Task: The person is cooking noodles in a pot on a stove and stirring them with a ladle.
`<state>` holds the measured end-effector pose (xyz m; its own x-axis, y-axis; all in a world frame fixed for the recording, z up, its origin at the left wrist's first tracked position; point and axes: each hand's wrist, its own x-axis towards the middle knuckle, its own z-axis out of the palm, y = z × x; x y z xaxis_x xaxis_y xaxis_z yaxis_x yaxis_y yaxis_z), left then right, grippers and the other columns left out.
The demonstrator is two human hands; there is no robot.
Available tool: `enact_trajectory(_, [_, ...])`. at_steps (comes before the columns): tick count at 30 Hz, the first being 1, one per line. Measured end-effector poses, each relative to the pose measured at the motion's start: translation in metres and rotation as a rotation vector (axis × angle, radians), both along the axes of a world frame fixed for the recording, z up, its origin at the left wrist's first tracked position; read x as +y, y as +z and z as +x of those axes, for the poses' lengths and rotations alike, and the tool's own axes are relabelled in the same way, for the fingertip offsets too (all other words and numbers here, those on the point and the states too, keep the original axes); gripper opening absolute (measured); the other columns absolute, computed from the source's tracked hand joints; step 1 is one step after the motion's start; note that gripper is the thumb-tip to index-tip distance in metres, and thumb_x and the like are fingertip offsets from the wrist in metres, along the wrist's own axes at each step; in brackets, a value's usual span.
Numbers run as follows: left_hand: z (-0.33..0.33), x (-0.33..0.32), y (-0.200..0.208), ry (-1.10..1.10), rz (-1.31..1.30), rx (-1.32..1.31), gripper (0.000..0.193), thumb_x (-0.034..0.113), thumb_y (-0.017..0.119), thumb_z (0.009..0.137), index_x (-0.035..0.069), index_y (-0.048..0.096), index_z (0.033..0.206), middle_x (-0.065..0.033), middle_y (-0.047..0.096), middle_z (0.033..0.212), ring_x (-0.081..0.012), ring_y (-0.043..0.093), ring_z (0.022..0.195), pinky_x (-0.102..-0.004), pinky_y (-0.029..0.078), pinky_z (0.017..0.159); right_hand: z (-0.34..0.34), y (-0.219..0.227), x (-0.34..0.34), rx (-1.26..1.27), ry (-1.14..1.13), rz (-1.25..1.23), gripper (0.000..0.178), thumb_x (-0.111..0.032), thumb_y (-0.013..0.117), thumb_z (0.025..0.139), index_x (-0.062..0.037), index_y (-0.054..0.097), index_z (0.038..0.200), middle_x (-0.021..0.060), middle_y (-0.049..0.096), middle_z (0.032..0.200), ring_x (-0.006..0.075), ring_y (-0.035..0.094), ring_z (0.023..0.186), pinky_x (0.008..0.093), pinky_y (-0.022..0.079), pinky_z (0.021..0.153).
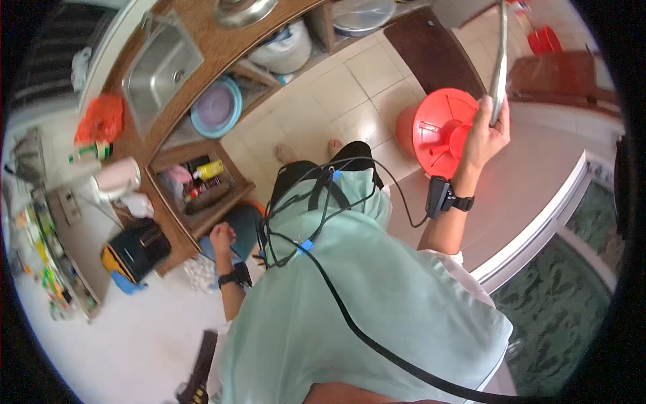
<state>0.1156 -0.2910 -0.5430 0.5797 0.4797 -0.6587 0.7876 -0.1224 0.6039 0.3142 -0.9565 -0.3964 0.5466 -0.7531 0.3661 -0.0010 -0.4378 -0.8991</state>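
My right hand point(486, 138) is raised at the upper right. Its fingers and thumb close around the lower end of a long, thin silver-grey piece point(499, 64) that runs up to the picture's edge; its exact kind does not show. Just left of that hand, a round red plastic tub-like thing point(431, 128) stands on the floor, with a smaller red piece on top. My left hand point(223, 237) hangs low beside an open wooden drawer point(232, 202). Its fingers curl loosely, and I see nothing in them. Inside the drawer lie a yellow packet or bottle point(208, 170) and several small items.
A wooden counter point(195, 34) with a steel sink point(165, 71) curves along the left. Blue and purple basins point(217, 108) stand below it. A black-and-yellow bag point(138, 249) sits by the drawer. A grey panel point(518, 182) is at my right. Black cables point(336, 289) cross my front.
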Motion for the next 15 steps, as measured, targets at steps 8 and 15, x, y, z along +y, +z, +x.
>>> enact_trajectory(8, [0.016,0.037,-0.015,-0.680,0.141,0.063,0.026,0.027,0.069,0.092,0.006,0.061,0.078,-0.0065,0.063,0.062,-0.0148,0.054,0.048,-0.0302,0.047,0.046,-0.025,-0.034,-0.030,0.045,-0.149,0.325,0.037,-0.018,0.068,0.097,0.0033,0.065,0.128,-0.0061,0.058,0.079,0.0002,0.045,0.064,0.0200,0.035,0.055])
enact_trajectory(15, [0.067,0.062,-0.022,-1.283,0.209,0.325,0.026,0.026,0.062,0.095,0.002,0.065,0.087,-0.0108,0.065,0.065,-0.0201,0.065,0.057,-0.0329,0.050,0.048,-0.023,-0.113,-0.026,0.151,-0.231,0.636,0.031,-0.021,0.069,0.096,-0.0002,0.069,0.119,-0.0082,0.050,0.075,0.0015,0.038,0.058,0.0219,0.028,0.050])
